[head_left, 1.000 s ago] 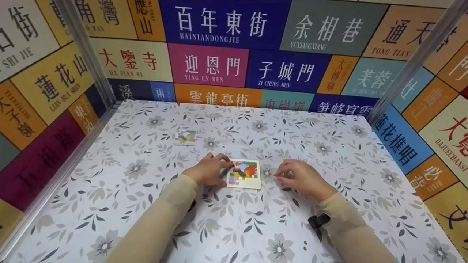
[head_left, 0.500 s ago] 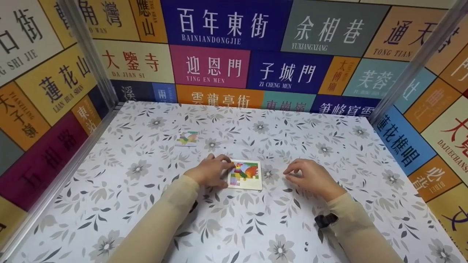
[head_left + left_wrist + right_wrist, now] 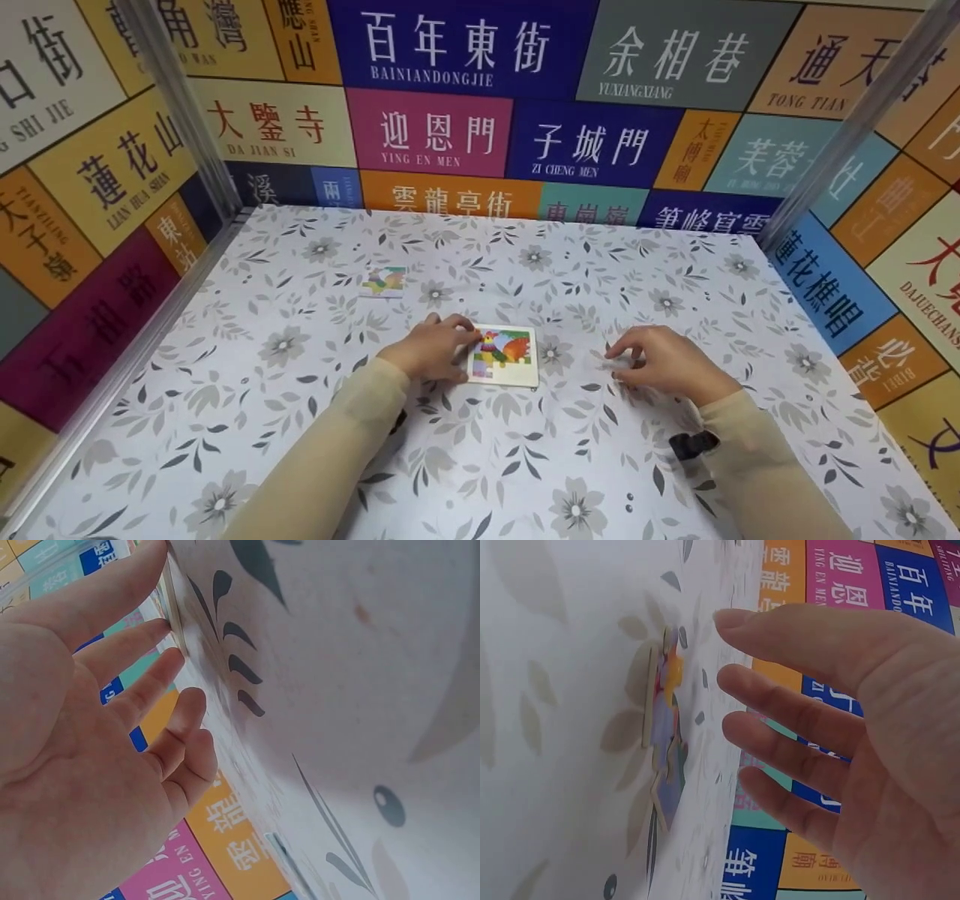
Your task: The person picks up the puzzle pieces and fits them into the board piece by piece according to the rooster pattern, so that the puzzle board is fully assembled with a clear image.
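A small jigsaw puzzle board (image 3: 514, 375) with a pale frame lies flat on the table. Its colourful bird picture fills the upper and left parts, while the lower right shows blank backing. My left hand (image 3: 431, 349) rests at the board's left side, thumb at the lower corner and fingertips by the upper edge. In the left wrist view the board's edge (image 3: 171, 596) meets the thumb and fingertips. To the right, my right hand (image 3: 671, 364) hovers with loosely bent fingers and nothing between them. Several puzzle pieces (image 3: 664, 727) lie near it in the right wrist view, hidden in the head view.
A small picture card (image 3: 383, 282) lies at the back left of the flower-patterned table (image 3: 585, 465). Sign-covered walls (image 3: 431, 135) stand at the back and both sides, with clear posts (image 3: 847, 131) at the corners.
My right hand has moved to the right, away from the board, and its thumb and fingers have parted a little. The left hand and the board have stayed in place.
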Motion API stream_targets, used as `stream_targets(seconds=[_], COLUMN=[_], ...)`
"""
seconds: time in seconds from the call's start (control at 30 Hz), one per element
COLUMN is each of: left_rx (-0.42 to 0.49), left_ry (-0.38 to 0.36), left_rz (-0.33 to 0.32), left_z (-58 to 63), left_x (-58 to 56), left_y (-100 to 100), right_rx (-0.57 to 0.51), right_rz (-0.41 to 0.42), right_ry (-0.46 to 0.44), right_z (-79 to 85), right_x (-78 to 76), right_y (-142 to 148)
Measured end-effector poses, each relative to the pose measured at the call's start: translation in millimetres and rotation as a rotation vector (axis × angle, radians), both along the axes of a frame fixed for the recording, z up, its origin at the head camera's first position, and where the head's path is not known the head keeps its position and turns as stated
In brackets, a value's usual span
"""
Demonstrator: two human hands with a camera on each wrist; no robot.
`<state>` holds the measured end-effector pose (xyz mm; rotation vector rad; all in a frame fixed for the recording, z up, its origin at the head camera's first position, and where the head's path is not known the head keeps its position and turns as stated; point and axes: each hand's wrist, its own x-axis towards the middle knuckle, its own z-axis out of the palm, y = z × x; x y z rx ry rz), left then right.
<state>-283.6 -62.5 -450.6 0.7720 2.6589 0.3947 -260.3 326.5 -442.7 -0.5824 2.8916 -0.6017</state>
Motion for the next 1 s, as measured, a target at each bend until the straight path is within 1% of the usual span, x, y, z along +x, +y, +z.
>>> stream_targets(seconds=[0.1, 0.2, 0.27, 0.4, 0.47, 0.57, 0.8, 0.9, 1.0], left_rx=[0.004, 0.005, 0.003, 0.009, 0.008, 0.009, 0.021, 0.022, 0.016], left_ry=[-0.006, -0.021, -0.029, -0.032, -0.030, -0.026, -0.015, -0.017, -0.025], left_rz=[0.006, 0.028, 0.034, 0.024, 0.018, 0.026, 0.014, 0.013, 0.019], left_z=[-0.1, -0.7, -1.6, -2.8, -3.3, -3.3, -2.3, -1.6, -1.4], left_x=[-0.3, 0.0, 0.2, 0.4, 0.0, -0.3, -0.1, 0.2, 0.2], left_y=[-0.1, -0.5, -1.0, -1.5, -1.6, -1.7, -2.2, -1.9, -1.1], right_rx=[0.004, 0.009, 0.007, 0.006, 0.004, -0.007, -0.067, -0.081, -0.074], right_rz=[0.013, 0.038, 0.039, 0.019, 0.023, 0.058, 0.201, 0.228, 0.224], right_ry=[-0.005, -0.005, -0.023, -0.071, -0.080, -0.064, -0.016, -0.009, 0.000], right_z=[-0.9, -2.0, -2.4, -1.7, -0.5, 0.7, -2.0, -2.9, -4.3], right_x=[1.0, 1.9, 2.6, 3.8, 4.1, 4.0, 2.0, 1.8, 1.8], right_y=[4.9, 8.8, 11.0, 16.0, 18.7, 22.7, 28.0, 28.2, 28.0])
